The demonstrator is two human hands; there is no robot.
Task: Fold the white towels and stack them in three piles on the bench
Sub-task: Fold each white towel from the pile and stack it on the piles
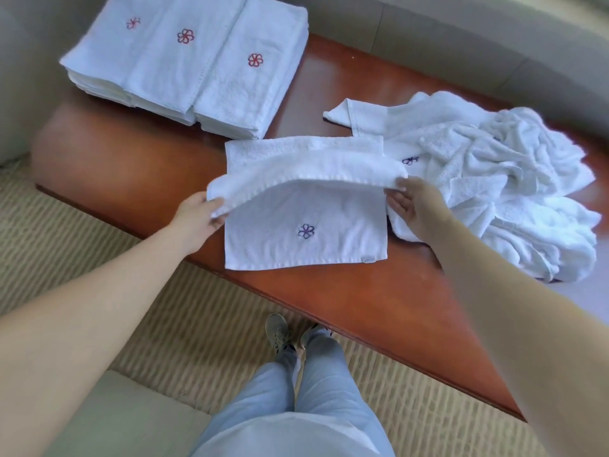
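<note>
A white towel with a purple flower mark lies on the brown bench in front of me. Its far part is lifted into a raised fold. My left hand pinches the fold's left end, and my right hand pinches its right end. Three piles of folded white towels with red and purple flower marks stand side by side at the bench's far left. A heap of loose white towels lies at the right, touching the towel I hold.
The bench's front edge runs diagonally from left to lower right. Below it is a striped beige carpet where my feet stand. A grey cushion is at the lower left. Grey upholstery lines the back and left.
</note>
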